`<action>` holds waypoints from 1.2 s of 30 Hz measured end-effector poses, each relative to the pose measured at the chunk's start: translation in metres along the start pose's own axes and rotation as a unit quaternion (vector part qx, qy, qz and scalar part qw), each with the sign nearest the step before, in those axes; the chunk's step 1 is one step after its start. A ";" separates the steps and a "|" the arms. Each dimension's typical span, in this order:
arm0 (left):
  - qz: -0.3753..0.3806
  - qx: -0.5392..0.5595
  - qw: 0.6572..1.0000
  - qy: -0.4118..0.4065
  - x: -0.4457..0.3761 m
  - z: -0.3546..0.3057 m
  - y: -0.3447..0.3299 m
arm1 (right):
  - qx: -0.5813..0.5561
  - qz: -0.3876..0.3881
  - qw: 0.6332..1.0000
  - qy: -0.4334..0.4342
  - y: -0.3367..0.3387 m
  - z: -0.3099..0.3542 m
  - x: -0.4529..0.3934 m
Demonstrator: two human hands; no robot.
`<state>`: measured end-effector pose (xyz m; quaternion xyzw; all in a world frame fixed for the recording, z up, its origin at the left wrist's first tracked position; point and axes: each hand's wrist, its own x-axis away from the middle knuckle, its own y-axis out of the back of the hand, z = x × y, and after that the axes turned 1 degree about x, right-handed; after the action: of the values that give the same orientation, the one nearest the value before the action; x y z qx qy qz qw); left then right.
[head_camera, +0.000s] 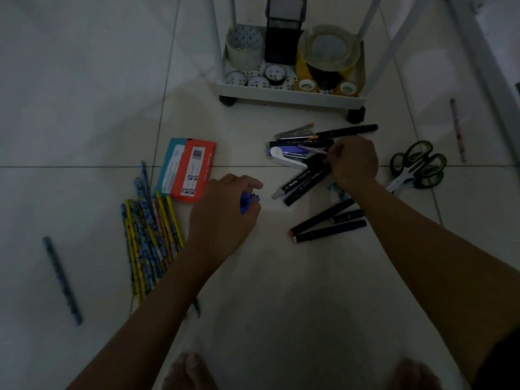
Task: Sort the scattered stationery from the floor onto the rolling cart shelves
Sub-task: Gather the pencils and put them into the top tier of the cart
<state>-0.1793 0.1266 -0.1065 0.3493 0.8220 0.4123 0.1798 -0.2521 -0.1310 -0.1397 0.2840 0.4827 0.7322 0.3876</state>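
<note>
Stationery: left hand [222, 209] clasps a blue object [245, 204], right hand [355, 162] pinches a pink pencil [312, 150].

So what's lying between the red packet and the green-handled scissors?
In the head view, the marker-and-stapler pile lies between the red packet and the scissors, with the right hand over it.

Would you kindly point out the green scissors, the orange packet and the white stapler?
Green scissors [422, 164]: head view, on the handle loops.
Orange packet [194, 171]: head view, on its middle.
White stapler [284, 159]: head view, on its white top.
</note>
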 end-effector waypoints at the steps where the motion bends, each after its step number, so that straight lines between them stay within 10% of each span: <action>1: 0.004 0.004 1.000 0.003 0.000 0.001 0.000 | 0.026 0.014 1.000 0.011 0.002 0.000 -0.001; 10: -0.002 0.018 1.000 0.006 0.008 0.017 0.005 | -0.057 0.003 0.992 0.113 0.015 0.063 0.021; 19: -0.193 -0.077 0.976 0.059 0.056 0.075 0.037 | -0.234 0.231 0.941 0.083 -0.032 0.164 0.130; 31: -0.253 -0.143 0.830 0.477 0.132 0.174 0.073 | -0.211 0.186 0.954 0.102 -0.079 0.177 0.193; 36: -0.201 -0.048 0.869 0.449 0.119 0.167 0.074 | -0.182 0.193 0.955 0.136 -0.081 0.193 0.197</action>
<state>-0.1330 0.3357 -0.1478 -0.0555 0.8458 0.5185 -0.1130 -0.1820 0.1477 -0.1345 0.1944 0.3257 0.9000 0.2145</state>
